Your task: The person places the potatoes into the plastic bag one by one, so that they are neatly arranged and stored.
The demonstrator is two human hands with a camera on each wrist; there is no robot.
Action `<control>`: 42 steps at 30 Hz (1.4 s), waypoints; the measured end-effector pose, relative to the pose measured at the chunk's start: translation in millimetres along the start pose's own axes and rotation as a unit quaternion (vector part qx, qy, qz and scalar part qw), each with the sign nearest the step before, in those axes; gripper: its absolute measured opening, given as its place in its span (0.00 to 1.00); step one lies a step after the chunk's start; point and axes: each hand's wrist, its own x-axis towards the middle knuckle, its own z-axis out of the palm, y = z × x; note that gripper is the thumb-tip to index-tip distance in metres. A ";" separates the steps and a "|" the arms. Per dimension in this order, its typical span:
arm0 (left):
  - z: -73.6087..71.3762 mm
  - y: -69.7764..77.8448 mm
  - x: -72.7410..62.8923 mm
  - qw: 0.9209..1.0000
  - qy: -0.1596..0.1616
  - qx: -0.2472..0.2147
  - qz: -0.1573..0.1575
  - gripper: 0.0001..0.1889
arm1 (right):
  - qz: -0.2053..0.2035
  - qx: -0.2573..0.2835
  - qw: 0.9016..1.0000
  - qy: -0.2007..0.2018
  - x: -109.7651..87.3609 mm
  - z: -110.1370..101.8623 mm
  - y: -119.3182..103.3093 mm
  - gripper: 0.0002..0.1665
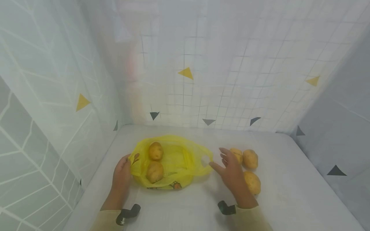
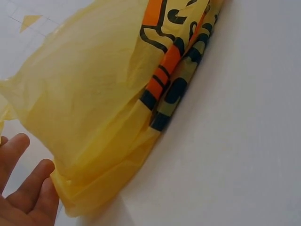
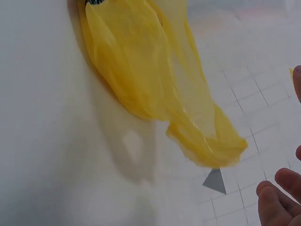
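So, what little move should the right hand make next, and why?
I'd probably have the right hand reach for one of the three loose potatoes close by. It holds no potato, and the yellow bag lies open with two potatoes inside, the left hand at its left edge.

Left grip (image 1: 121,172) pinching, right grip (image 1: 232,171) spread; arms (image 1: 113,199) forward

Behind the far edge of a white, round-cornered surface (image 1: 292,192), a pale gridded wall (image 1: 219,57) displays yellow triangles (image 1: 188,73) and dark triangles (image 1: 154,115); a white-lined, grey-green wall (image 1: 43,118) flanks the left edge, a grey wall (image 1: 344,128) the right, all in soft, hazy light.
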 end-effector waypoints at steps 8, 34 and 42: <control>1.3 1.0 1.1 1.000 0.002 0.001 0.004 0.26 | 0.000 -0.069 0.997 0.047 -0.8 -15.6 14.1 0.47; -0.7 -0.5 0.3 1.000 0.007 0.025 -0.005 0.29 | 0.058 -0.118 0.989 0.072 -12.9 -58.9 44.4 0.50; -5.8 -5.3 1.5 1.000 0.009 0.017 0.010 0.28 | 0.079 -0.120 0.989 0.041 -18.4 -65.8 60.4 0.60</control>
